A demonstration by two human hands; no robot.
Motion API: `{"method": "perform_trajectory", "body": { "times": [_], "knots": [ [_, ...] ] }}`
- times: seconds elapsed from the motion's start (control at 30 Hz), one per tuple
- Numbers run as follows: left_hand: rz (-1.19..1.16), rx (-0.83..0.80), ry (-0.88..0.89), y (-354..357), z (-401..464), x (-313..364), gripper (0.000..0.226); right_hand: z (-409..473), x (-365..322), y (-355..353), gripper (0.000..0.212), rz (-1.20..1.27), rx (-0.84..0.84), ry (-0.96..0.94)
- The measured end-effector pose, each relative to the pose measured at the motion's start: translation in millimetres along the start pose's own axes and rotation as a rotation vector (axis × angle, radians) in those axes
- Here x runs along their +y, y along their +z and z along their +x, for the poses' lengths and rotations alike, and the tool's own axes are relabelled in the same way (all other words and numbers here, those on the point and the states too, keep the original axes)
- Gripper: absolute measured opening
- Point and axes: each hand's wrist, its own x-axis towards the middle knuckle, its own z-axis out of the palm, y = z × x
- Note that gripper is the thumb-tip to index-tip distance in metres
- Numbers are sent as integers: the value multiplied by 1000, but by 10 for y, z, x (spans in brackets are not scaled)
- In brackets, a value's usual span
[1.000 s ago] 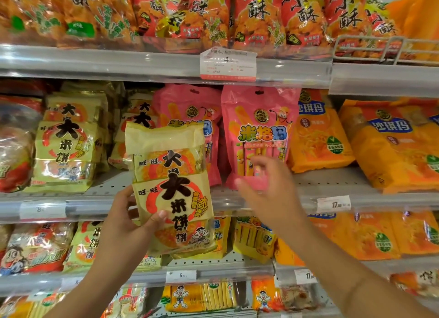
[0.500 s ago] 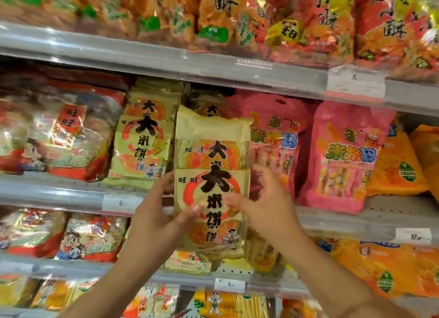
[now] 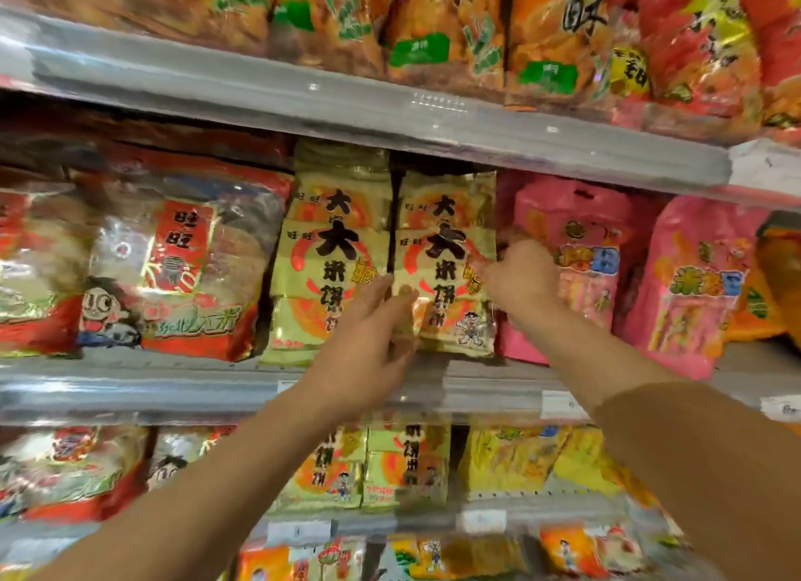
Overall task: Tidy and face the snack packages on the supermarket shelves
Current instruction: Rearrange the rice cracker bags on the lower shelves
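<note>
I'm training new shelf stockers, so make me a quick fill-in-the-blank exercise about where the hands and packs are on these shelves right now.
1. Both hands are on a ____ rice cracker pack standing on the middle shelf.
2. The left hand touches that pack's ____ edge.
3. Just beyond the right hand stands a ____ snack bag.
4. The big bag at the left of that shelf bears a ____ label.

Missing words: yellow; left; pink; red
</note>
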Motion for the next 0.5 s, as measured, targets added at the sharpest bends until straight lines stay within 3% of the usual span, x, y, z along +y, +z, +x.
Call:
{"method": "perform_trajectory", "body": {
  "times": [0.17,0.3,0.43,0.5],
  "knots": [
    [346,-51,244,78,-29,-115,50,10,-87,185,26,-158,-55,9],
    [504,-54,248,181,-9,-145,45,-65,-56,242,18,-115,-155,42],
    [589,-74,269,256,-24,-221,52,-267,7,305,51,-100,-121,-130],
    [626,-63,284,287,-29,-248,53,-403,52,373,55,-111,-143,-267]
  ]
}}
